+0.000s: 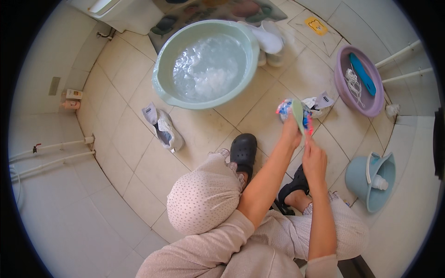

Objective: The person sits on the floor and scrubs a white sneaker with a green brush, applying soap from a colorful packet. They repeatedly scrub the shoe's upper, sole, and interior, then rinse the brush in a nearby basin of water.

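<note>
My left hand [291, 133] is closed on a shiny plastic packet [284, 109] patterned in blue, white and pink. My right hand [314, 160] grips the lower end of a pale green brush [297, 115], whose oval head overlaps the packet. Where the packet ends and the brush begins I cannot make out. Just beyond both hands lies a white shoe [319, 104], partly hidden. Its likely mate, another white shoe [167, 130], stands on the tiles to the left, tongue pulled up. Ahead sits a large green basin [160, 83] holding water with white suds.
At the right, a purple basin [342, 88] holds white laces [354, 85] and a long blue object [362, 74]. A blue bucket [359, 178] lies tipped, a white bottle [380, 182] inside. Pale slippers [271, 41] touch the green basin's far side. Pipes [51, 157] run along the left wall.
</note>
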Motion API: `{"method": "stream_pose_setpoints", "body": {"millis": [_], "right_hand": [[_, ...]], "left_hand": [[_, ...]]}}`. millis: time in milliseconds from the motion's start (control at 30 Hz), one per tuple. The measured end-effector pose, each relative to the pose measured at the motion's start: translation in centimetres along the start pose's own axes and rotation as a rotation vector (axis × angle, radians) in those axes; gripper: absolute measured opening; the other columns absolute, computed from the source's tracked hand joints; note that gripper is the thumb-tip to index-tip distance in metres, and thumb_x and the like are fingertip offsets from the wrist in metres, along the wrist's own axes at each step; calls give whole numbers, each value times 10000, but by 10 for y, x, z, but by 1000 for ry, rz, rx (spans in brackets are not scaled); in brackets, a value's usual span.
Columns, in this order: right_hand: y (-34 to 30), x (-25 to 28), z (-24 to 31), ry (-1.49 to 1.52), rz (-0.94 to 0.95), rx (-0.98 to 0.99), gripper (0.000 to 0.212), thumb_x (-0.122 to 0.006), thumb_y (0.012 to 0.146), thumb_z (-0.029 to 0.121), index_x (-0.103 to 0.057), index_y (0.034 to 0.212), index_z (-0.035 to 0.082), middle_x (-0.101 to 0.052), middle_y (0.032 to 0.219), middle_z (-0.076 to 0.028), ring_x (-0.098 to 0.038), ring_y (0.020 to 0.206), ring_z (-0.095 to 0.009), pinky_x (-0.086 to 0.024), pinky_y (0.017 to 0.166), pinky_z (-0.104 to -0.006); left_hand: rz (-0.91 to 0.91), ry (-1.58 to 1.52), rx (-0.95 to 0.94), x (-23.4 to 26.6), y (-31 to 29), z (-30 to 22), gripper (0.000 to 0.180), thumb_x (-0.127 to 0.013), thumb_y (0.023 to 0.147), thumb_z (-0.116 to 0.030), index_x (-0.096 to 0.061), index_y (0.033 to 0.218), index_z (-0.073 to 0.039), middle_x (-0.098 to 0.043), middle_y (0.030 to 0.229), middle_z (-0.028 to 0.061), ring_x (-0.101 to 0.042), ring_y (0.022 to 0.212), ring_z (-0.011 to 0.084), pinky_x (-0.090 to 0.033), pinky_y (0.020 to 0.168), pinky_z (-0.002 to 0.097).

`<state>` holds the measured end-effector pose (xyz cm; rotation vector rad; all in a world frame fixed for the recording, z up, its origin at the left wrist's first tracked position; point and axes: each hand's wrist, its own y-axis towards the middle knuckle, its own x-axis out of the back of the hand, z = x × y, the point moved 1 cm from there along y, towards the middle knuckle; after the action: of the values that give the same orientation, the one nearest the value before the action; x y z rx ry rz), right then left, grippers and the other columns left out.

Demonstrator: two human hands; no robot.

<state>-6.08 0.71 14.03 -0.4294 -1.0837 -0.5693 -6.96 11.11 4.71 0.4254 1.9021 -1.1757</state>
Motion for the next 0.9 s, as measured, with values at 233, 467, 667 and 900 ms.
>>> {"method": "stream_pose_setpoints", "body": {"millis": [233,467,667,900], "right_hand": [[-29,-2,-10,-105,36,-4,365,-511,845,142,-569,1204,165,-595,658,-177,-594,605,-362,-466,551,-458],[4,20,4,-164,44,-52,322,-492,860,120,-583,1168,144,-600,740,-207,-590,686,-378,-460,617,-456],[-26,25,0,80,73,-67,310,-479,862,119,-588,1153,114,-608,754,-201,-593,695,-378,-462,604,-464],[-3,33,4,-126,88,-64,302,-470,872,124,-592,1147,102,-606,792,-220,-585,712,-398,-459,631,-463]], "left_hand": [[34,-32,-31,11,10,-2,520,-235,971,-458,-434,1207,-40,-548,1115,100,-557,944,233,-471,827,386],[77,-89,61,-12,1,-2,537,-192,972,-466,-411,1215,-40,-526,1103,127,-542,927,253,-482,764,406],[-29,-167,154,0,1,-6,528,-231,961,-485,-423,1181,-46,-513,1003,109,-516,833,248,-502,685,413],[41,-123,88,-2,2,-5,536,-244,958,-489,-422,1186,-38,-519,1040,124,-526,890,244,-511,727,406]]}}
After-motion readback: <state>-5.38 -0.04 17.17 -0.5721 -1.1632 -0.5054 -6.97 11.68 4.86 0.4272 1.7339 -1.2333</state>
